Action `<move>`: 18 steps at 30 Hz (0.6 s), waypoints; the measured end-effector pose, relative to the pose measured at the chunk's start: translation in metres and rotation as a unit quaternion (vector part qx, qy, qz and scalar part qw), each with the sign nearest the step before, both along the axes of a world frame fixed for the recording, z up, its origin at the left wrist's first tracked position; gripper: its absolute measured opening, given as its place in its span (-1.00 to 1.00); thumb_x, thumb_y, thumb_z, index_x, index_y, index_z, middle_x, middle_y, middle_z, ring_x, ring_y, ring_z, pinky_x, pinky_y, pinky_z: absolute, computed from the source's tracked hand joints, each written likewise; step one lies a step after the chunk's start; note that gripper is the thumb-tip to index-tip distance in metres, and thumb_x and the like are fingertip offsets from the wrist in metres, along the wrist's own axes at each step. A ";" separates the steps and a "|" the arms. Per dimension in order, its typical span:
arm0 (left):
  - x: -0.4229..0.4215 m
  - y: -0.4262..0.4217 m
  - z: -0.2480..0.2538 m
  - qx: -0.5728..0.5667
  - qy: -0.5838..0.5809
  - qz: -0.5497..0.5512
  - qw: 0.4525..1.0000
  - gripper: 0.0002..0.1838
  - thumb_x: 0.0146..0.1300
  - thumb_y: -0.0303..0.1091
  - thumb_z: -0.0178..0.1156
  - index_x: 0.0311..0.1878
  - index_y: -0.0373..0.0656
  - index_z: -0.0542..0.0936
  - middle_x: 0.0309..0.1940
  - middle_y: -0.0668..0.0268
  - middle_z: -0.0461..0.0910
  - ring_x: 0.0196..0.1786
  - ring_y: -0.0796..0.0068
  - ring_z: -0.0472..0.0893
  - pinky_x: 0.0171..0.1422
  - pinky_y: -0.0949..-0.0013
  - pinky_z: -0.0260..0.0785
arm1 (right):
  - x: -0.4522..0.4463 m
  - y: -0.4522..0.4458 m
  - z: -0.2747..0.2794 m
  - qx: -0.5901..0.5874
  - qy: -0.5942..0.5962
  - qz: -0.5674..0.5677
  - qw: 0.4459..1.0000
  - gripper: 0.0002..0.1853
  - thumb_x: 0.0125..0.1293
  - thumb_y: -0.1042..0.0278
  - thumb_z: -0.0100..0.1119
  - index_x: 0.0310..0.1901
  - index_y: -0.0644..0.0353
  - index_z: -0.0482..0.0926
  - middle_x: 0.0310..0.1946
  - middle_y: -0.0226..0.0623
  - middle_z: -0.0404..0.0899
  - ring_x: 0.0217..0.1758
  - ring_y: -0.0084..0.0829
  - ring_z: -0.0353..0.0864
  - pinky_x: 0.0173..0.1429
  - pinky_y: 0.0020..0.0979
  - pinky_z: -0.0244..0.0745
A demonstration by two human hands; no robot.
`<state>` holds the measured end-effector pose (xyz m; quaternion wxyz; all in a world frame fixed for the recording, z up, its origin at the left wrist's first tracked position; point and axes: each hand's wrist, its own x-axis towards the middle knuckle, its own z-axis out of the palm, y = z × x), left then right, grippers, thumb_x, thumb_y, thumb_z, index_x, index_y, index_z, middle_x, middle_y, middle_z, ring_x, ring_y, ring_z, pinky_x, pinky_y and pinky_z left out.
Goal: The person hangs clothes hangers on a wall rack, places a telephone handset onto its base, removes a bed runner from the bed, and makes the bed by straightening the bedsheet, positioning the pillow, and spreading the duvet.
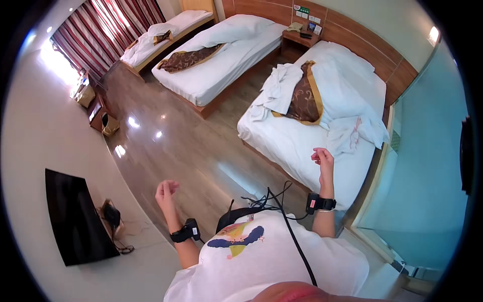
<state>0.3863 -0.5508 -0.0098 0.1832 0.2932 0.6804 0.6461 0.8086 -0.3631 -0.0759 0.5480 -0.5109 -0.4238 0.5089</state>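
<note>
My left hand [166, 193] is raised over the wood-look floor [196, 151], fingers loosely curled and a little apart, with nothing in it. Over the near edge of the closest bed [282, 143] hangs my right hand [322, 157], also empty, its fingers half bent and apart. On that bed lie a rumpled white quilt [347, 90], a brown runner with gold trim [304, 98], a crumpled white cloth [282, 83] and another bunched white cloth [347, 133]. Each wrist wears a black strapped device, and black cables run across my white T-shirt [282, 241].
Two more unmade beds stand beyond, the middle one [206, 88] with a brown runner [191, 58]. A nightstand [297, 43] holds a telephone [295, 26]. A wall-mounted television [78, 221] is at left, a frosted glass partition [422, 151] at right. Striped curtains [105, 35] hang far left.
</note>
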 end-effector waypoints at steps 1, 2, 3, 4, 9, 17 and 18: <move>-0.011 0.010 0.006 -0.001 0.001 -0.001 1.000 -0.76 0.19 -0.25 -0.09 -0.42 -0.20 0.46 -0.52 0.33 0.52 -0.43 0.58 0.48 -0.32 0.56 0.21 | -0.012 0.016 0.006 -0.001 0.001 -0.001 1.000 -0.81 0.17 0.32 -0.12 -0.37 0.19 0.49 -0.60 -0.46 0.45 -0.49 -0.67 0.39 -0.38 -0.65 0.19; -0.019 0.020 0.008 0.005 0.003 0.003 1.000 -0.76 0.19 -0.25 -0.09 -0.42 -0.20 0.46 -0.52 0.33 0.52 -0.43 0.58 0.49 -0.32 0.56 0.21 | -0.024 0.031 0.016 0.021 0.003 0.016 1.000 -0.81 0.17 0.33 -0.12 -0.37 0.20 0.48 -0.60 -0.46 0.45 -0.49 -0.67 0.39 -0.37 -0.66 0.19; -0.028 0.030 0.009 0.011 0.004 0.008 1.000 -0.75 0.19 -0.24 -0.09 -0.41 -0.21 0.46 -0.52 0.32 0.52 -0.43 0.58 0.49 -0.32 0.57 0.21 | -0.036 0.044 0.025 0.043 0.005 0.034 0.998 -0.81 0.18 0.34 -0.13 -0.37 0.20 0.48 -0.59 -0.46 0.45 -0.49 -0.67 0.39 -0.37 -0.66 0.19; -0.039 0.038 0.005 0.009 0.000 0.005 1.000 -0.75 0.19 -0.24 -0.09 -0.41 -0.21 0.46 -0.52 0.32 0.52 -0.43 0.58 0.49 -0.32 0.57 0.21 | -0.048 0.055 0.032 0.046 0.008 0.056 0.997 -0.81 0.18 0.33 -0.13 -0.37 0.21 0.48 -0.59 -0.46 0.45 -0.49 -0.67 0.39 -0.36 -0.66 0.19; -0.100 0.079 -0.019 0.001 -0.074 0.062 0.995 -0.75 0.20 -0.23 -0.09 -0.41 -0.20 0.47 -0.51 0.30 0.52 -0.43 0.59 0.50 -0.35 0.61 0.23 | -0.101 0.104 0.034 0.042 0.009 0.082 0.996 -0.82 0.18 0.32 -0.11 -0.37 0.20 0.48 -0.59 -0.47 0.45 -0.49 -0.67 0.39 -0.37 -0.67 0.20; -0.197 0.207 -0.010 0.005 -0.081 0.010 0.997 -0.75 0.20 -0.24 -0.08 -0.41 -0.21 0.46 -0.51 0.31 0.52 -0.42 0.58 0.50 -0.34 0.59 0.26 | -0.158 0.172 0.038 0.023 0.013 -0.007 1.000 -0.83 0.16 0.37 -0.11 -0.36 0.23 0.49 -0.60 -0.46 0.44 -0.50 -0.69 0.37 -0.38 -0.69 0.20; -0.204 0.223 -0.009 0.010 -0.083 -0.008 0.996 -0.76 0.19 -0.24 -0.08 -0.41 -0.20 0.46 -0.51 0.32 0.52 -0.42 0.57 0.50 -0.35 0.59 0.26 | -0.162 0.176 0.042 0.017 0.016 -0.015 1.000 -0.83 0.16 0.38 -0.11 -0.36 0.25 0.49 -0.59 -0.45 0.44 -0.49 -0.69 0.37 -0.38 -0.68 0.21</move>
